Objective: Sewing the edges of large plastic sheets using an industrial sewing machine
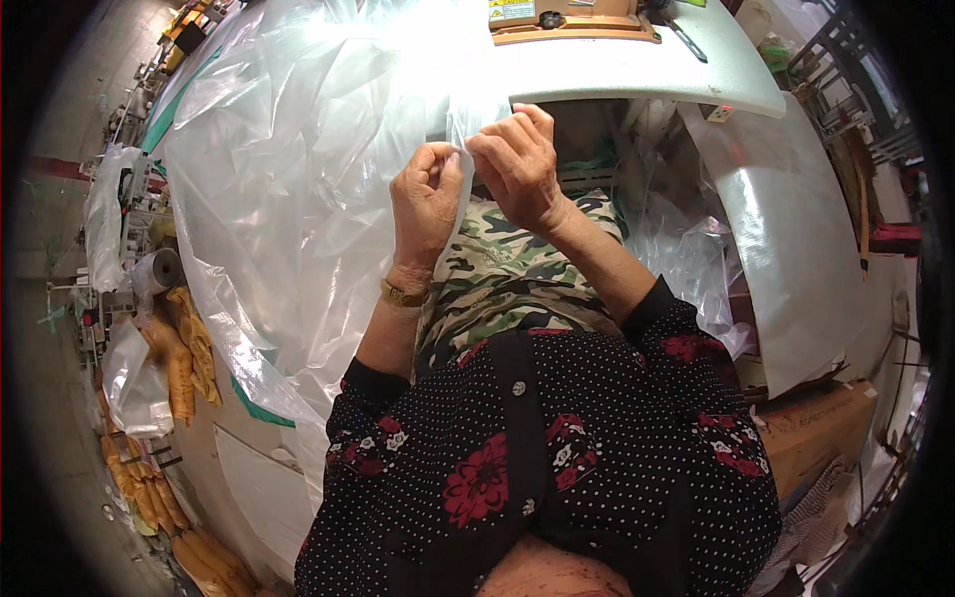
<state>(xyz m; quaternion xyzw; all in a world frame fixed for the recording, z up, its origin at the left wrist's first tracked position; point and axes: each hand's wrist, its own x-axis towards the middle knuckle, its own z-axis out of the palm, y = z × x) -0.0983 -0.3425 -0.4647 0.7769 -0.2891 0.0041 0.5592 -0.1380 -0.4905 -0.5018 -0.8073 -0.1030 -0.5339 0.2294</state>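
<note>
A large sheet of clear plastic film [298, 189] drapes in folds over the left of the table and hangs toward my lap. Near its right edge, my left hand [426, 209] is closed in a pinch, thumb and index finger on the film. My right hand [519, 169] is closed too, its fingertips pinching the same edge just beside the left. The two hands almost touch, in front of the table's near edge. The exact spot between the fingertips is too small to make out. My left wrist carries a gold-coloured watch [405, 294].
On the white tabletop [617, 70] stands a machine with a tan base [577, 28], with a dark slim tool [686, 40] beside it. A translucent sheet [786, 229] hangs at the right, above a cardboard box [821, 433]. Yellow-orange bundles [179, 368] lie at the left.
</note>
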